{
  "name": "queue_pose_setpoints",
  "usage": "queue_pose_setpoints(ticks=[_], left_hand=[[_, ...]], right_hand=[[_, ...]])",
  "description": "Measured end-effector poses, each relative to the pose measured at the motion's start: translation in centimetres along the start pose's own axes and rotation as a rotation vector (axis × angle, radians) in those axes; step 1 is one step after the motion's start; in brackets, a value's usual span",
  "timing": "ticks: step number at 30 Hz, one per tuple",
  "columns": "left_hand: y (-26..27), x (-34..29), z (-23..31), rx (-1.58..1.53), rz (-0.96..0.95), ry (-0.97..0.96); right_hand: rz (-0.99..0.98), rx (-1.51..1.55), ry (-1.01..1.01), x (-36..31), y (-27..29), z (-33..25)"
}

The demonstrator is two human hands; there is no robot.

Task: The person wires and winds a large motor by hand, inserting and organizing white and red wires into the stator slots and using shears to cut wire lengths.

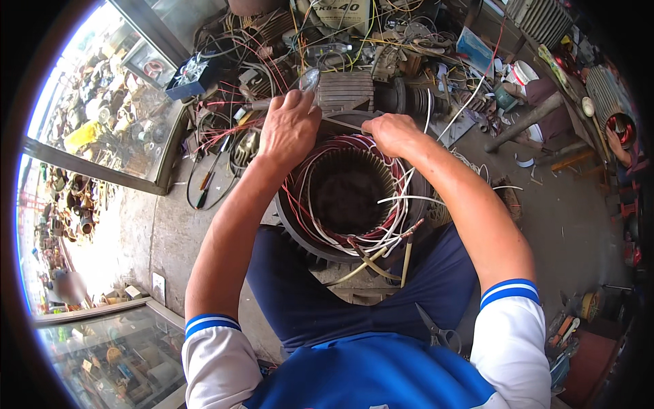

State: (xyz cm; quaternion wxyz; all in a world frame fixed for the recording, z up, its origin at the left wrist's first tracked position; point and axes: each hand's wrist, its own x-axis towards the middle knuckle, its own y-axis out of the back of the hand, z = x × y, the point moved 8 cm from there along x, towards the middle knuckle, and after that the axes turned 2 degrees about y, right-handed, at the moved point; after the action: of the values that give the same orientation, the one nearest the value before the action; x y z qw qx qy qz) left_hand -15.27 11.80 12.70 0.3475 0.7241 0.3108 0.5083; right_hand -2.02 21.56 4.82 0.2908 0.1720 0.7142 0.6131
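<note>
A large dark motor stator point(287, 221) stands between my knees, its round bore facing up. Red and white wires point(320, 228) circle the winding around the bore, and several pale sleeved leads point(373, 262) stick out at the near rim. Over the far left rim, my left hand point(289, 129) is closed, knuckles up. My right hand point(396, 135) pinches at the far right rim. A thin pale strip point(344, 125) stretches between the two hands, and both seem to grip it; the fingertips are partly hidden. One white wire end point(402, 198) crosses the bore.
Scissors point(441, 334) lie by my right thigh. A screwdriver point(204, 187) lies on the floor at left, near a blue tray point(189, 76). Behind the stator are a finned motor housing point(346, 91) and tangled wires. At far right another person's hand point(618, 148) touches a smaller stator point(608, 95).
</note>
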Motion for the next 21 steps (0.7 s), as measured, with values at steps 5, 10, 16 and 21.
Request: queue_pose_setpoints(ticks=[5, 10, 16, 21], left_hand=[[-3.9, -0.9, -2.6, -0.015, -0.14, 0.065], [-6.7, -2.0, -5.0, -0.051, -0.378, 0.207], [-8.0, -4.0, -5.9, -0.167, -0.67, 0.374], [-6.9, -4.9, -7.4, -0.299, -0.694, 0.408]], right_hand=[[0.062, 0.137, -0.066, -0.4, -1.1, 2.0], [0.059, 0.162, -0.153, -0.3, -4.9, 3.0], [0.124, 0.162, -0.216, 1.3, -6.6, 3.4], [0.159, 0.137, -0.121, 3.4, -8.0, 2.7]])
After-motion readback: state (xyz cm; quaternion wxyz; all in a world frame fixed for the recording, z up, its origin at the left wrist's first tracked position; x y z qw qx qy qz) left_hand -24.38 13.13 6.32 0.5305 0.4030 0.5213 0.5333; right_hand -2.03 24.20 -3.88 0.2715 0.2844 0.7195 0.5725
